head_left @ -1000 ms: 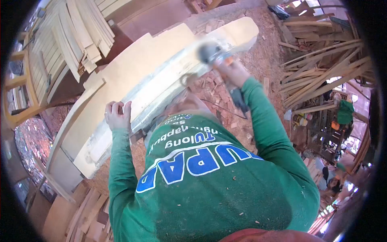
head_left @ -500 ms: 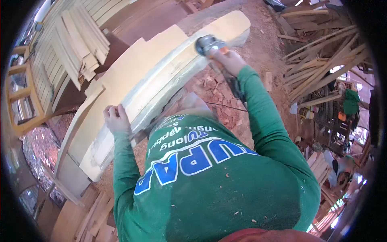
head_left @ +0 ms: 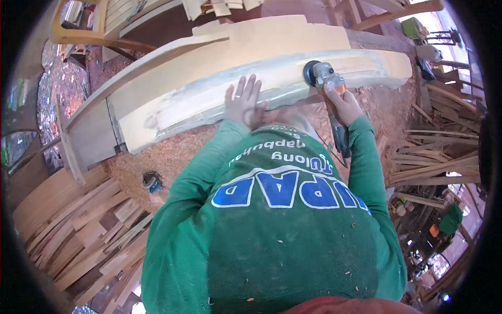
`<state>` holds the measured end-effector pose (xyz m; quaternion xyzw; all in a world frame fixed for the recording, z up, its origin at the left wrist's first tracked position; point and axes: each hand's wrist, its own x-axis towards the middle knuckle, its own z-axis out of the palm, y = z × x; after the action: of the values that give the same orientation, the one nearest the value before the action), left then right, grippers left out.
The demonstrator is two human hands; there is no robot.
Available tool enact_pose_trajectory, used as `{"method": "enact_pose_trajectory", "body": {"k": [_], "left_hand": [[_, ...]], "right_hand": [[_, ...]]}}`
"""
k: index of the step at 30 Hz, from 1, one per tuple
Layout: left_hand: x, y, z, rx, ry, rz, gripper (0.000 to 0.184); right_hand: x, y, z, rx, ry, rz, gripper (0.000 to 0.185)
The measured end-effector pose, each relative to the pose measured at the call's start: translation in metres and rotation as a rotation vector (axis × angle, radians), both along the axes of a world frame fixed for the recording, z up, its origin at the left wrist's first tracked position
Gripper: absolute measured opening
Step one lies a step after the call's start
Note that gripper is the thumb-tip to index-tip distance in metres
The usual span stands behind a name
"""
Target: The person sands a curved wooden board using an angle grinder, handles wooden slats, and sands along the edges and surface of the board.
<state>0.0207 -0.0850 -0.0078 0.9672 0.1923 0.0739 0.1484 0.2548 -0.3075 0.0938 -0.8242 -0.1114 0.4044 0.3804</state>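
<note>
- Right of upper centre, the right hand (head_left: 347, 107) is gripping an angle grinder (head_left: 330, 79) over curved timber (head_left: 280, 77).
- Its stiff body, the place to hold, is probably weighing heavily.
- Further left, the left hand (head_left: 242, 100) is spreading over the timber.

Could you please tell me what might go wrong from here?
The disc of the power tool might catch and kick, as only the right hand grips it. 
The bare left hand, wearing a ring, is by the same curved timber and could be hurt if the tool skidded that way. 
The shavings on the ground might make footing slippery.
</note>
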Motion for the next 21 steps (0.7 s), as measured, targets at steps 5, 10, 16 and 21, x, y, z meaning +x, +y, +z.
{"method": "enact_pose_trajectory", "body": {"k": [5,10,16,21], "left_hand": [[-0.122,0.057,0.003,0.096,0.157,0.048,0.062],[-0.22,0.118,-0.013,0.184,0.304,0.393,0.064],[-0.28,0.15,-0.007,0.174,0.089,0.785,0.067],[-0.258,0.136,0.009,-0.024,-0.292,0.666,0.064]], "right_hand": [[-0.071,0.057,0.006,0.054,0.009,0.102,0.065],[-0.124,0.118,-0.006,-0.022,-0.027,0.289,0.073],[-0.182,0.182,0.002,0.024,0.001,0.514,0.073],[-0.221,0.234,0.0,0.052,0.015,0.676,0.064]]}}
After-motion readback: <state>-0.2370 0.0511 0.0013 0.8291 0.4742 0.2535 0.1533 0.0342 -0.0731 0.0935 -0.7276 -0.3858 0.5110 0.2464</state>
